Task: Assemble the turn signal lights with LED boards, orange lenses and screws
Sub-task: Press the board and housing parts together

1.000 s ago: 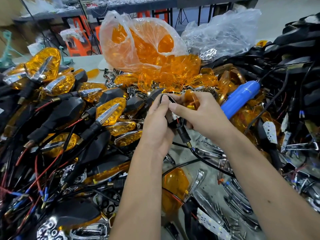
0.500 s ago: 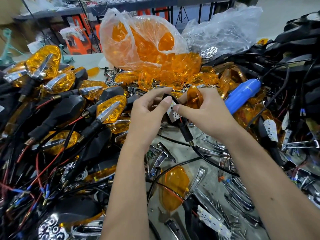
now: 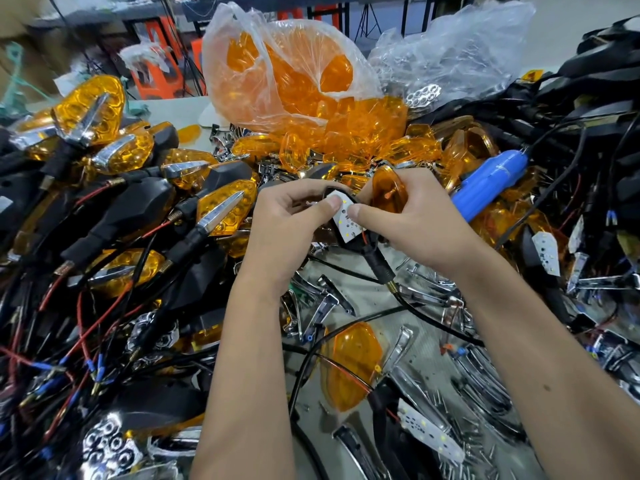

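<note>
- Thumbs of left hand (image 3: pixel 284 233) and right hand (image 3: pixel 420 223) press the white flat LED board (image 3: pixel 346 221) into a black plastic turn signal housing (image 3: pixel 372 252), held between both above the bench.
- Right fingers also curl round a translucent orange lens (image 3: pixel 389 194).

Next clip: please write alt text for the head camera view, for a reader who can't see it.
Both thumbs press a white LED board into a black turn signal housing; the left hand holds the housing, and the right hand also holds an orange lens. Around them lie finished signals, a bag of orange lenses, a blue electric screwdriver and loose screws.
</note>
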Motion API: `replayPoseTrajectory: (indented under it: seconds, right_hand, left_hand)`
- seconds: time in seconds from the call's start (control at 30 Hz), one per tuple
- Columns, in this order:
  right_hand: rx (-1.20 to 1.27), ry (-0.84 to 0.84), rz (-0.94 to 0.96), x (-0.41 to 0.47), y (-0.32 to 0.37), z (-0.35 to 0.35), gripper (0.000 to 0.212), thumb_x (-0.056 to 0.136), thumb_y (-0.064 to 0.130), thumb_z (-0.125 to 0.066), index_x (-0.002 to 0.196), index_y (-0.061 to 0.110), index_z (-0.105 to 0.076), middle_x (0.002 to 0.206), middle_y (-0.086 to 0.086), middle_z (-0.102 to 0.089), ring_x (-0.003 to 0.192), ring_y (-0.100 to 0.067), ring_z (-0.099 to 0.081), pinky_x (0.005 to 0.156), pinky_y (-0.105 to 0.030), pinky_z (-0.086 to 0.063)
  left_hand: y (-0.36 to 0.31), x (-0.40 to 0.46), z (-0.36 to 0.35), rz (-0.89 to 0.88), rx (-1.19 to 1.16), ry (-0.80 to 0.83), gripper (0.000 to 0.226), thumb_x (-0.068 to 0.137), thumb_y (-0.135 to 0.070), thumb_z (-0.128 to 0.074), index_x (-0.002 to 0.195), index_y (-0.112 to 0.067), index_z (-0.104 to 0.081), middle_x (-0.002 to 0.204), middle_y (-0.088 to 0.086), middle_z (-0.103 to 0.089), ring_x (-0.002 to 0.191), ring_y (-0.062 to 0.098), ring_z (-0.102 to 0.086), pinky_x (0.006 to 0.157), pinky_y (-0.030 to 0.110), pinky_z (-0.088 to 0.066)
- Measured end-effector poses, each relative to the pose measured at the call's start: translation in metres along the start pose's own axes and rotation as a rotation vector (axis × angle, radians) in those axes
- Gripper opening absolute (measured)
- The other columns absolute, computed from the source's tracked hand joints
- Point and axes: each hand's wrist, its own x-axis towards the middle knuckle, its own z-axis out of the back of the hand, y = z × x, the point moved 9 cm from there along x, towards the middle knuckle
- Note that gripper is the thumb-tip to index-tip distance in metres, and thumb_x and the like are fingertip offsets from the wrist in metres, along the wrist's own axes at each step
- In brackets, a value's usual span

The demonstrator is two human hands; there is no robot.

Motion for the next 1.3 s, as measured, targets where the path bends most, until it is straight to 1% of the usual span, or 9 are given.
replayPoseTrajectory:
  seconds: [0.1, 0.33, 0.5, 0.57, 0.73, 0.9, 1.17, 1.23, 1.3]
  right_hand:
    - [0.000, 0.009, 0.012, 0.000, 0.002, -0.001, 0.019, 0.091, 0.022, -0.077, 0.079, 0.009, -0.068, 0.054, 0.010, -0.053, 0.048, -0.006, -0.044, 0.047, -0.019, -0.038]
    - [-0.006, 0.042, 0.041, -0.001, 0.007, -0.003, 0.020, 0.092, 0.016, -0.076, 0.078, 0.007, -0.066, 0.053, 0.013, -0.052, 0.048, -0.004, -0.043, 0.050, -0.017, -0.038]
    - [-0.023, 0.049, 0.047, 0.000, 0.007, -0.004, 0.020, 0.092, 0.016, -0.077, 0.077, 0.007, -0.065, 0.054, 0.015, -0.051, 0.050, -0.003, -0.043, 0.052, -0.017, -0.038]
    - [-0.035, 0.049, 0.056, -0.001, 0.008, -0.004, 0.020, 0.091, 0.017, -0.077, 0.078, 0.008, -0.066, 0.057, 0.012, -0.052, 0.051, -0.004, -0.044, 0.053, -0.016, -0.038]
    - [-0.086, 0.050, 0.059, -0.001, 0.007, -0.004, 0.019, 0.090, 0.019, -0.078, 0.076, 0.011, -0.068, 0.058, 0.011, -0.054, 0.053, -0.003, -0.045, 0.054, -0.016, -0.039]
    - [-0.113, 0.049, 0.038, 0.000, 0.003, -0.005, 0.021, 0.091, 0.021, -0.078, 0.075, 0.015, -0.066, 0.055, 0.017, -0.053, 0.052, -0.002, -0.046, 0.052, -0.012, -0.037]
    - [-0.153, 0.057, 0.019, 0.000, 0.001, -0.005, 0.018, 0.090, 0.026, -0.079, 0.077, 0.019, -0.068, 0.063, 0.011, -0.057, 0.055, -0.002, -0.049, 0.055, -0.017, -0.041]
    - [-0.119, 0.073, 0.016, -0.001, 0.002, -0.006, 0.020, 0.091, 0.033, -0.077, 0.082, 0.018, -0.069, 0.061, 0.010, -0.057, 0.054, -0.002, -0.049, 0.055, -0.021, -0.043]
    - [-0.056, 0.078, 0.003, -0.001, 0.001, -0.006, 0.036, 0.094, 0.049, -0.068, 0.091, 0.013, -0.066, 0.066, 0.008, -0.053, 0.060, -0.009, -0.049, 0.056, -0.027, -0.043]
  left_hand:
    - [0.000, -0.001, 0.000, 0.014, -0.021, -0.004, 0.019, 0.089, -0.010, -0.069, 0.093, -0.021, -0.084, 0.089, 0.006, -0.079, 0.087, 0.030, -0.075, 0.083, 0.058, -0.063]
    - [-0.001, -0.001, 0.000, 0.023, -0.010, -0.004, 0.016, 0.086, -0.013, -0.070, 0.089, -0.022, -0.083, 0.084, 0.003, -0.077, 0.082, 0.028, -0.075, 0.079, 0.052, -0.064]
    - [-0.003, -0.001, 0.000, -0.021, 0.049, 0.009, 0.016, 0.091, -0.009, -0.070, 0.092, -0.021, -0.081, 0.080, -0.006, -0.076, 0.075, 0.014, -0.071, 0.063, 0.021, -0.053]
    - [-0.005, -0.001, 0.000, -0.058, 0.102, 0.019, 0.016, 0.094, -0.006, -0.070, 0.094, -0.019, -0.080, 0.077, -0.012, -0.073, 0.072, 0.006, -0.067, 0.061, 0.016, -0.049]
    - [-0.002, 0.000, -0.001, -0.062, 0.135, 0.027, 0.010, 0.095, -0.006, -0.071, 0.097, -0.011, -0.079, 0.080, -0.004, -0.075, 0.072, 0.006, -0.067, 0.065, 0.020, -0.052]
    - [0.000, -0.001, -0.001, -0.046, 0.147, 0.031, 0.009, 0.095, -0.005, -0.071, 0.097, -0.010, -0.078, 0.071, -0.012, -0.071, 0.063, 0.000, -0.062, 0.057, 0.015, -0.046]
    - [0.003, -0.001, -0.001, -0.016, 0.148, 0.025, 0.011, 0.094, -0.004, -0.071, 0.094, -0.012, -0.078, 0.069, -0.011, -0.069, 0.062, 0.002, -0.062, 0.053, 0.019, -0.050]
    - [0.006, -0.002, 0.001, 0.008, 0.131, 0.018, 0.012, 0.094, -0.004, -0.071, 0.093, -0.013, -0.078, 0.071, -0.006, -0.072, 0.064, 0.007, -0.065, 0.053, 0.021, -0.052]
    - [0.010, -0.003, 0.001, 0.050, 0.097, 0.023, 0.015, 0.094, -0.001, -0.070, 0.092, -0.013, -0.078, 0.071, -0.001, -0.074, 0.066, 0.009, -0.069, 0.052, 0.021, -0.053]
